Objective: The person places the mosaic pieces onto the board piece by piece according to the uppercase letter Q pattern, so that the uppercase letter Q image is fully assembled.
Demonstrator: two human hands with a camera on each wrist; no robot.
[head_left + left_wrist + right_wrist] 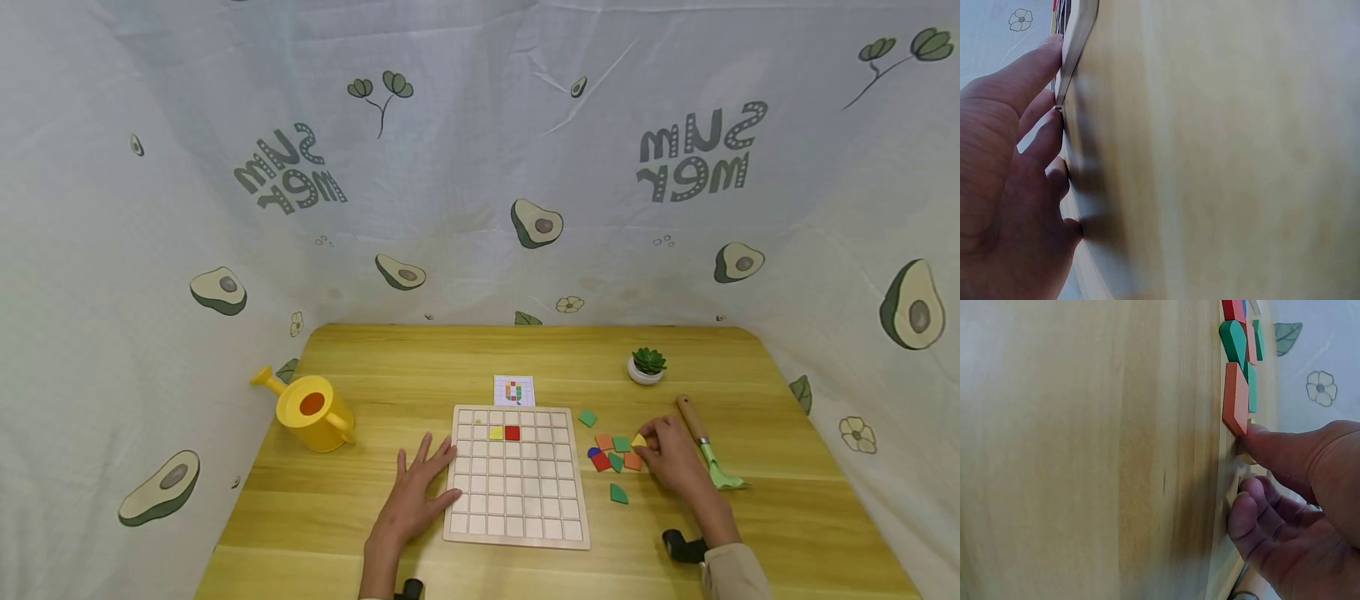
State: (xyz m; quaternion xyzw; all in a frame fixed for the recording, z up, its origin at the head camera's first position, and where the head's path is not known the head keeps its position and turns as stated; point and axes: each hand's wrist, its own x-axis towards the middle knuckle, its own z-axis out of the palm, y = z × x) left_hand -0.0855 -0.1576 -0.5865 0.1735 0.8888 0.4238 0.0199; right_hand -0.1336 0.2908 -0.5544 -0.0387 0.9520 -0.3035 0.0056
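A wooden grid board [517,537] lies on the table, with a yellow tile [497,433] and a red tile [512,433] in neighbouring cells near its top. Fingers spread, my left hand [411,498] touches the board's left edge; the left wrist view shows this hand [1010,162] beside the board's side [1079,47]. To the right of the board, my right hand [671,454] pinches a yellow piece [639,440] between thumb and fingertips. Beside it lie loose pieces: orange [632,461], green [622,444], red [601,462] and blue [593,452]. The thumb hides most of the yellow piece in the right wrist view.
A small pattern card [513,390] lies against the board's top edge. At the left stands a yellow watering can [318,417]. A potted succulent [647,367] sits at the back right, and a green garden tool with a wooden handle [693,419] lies right of my right hand.
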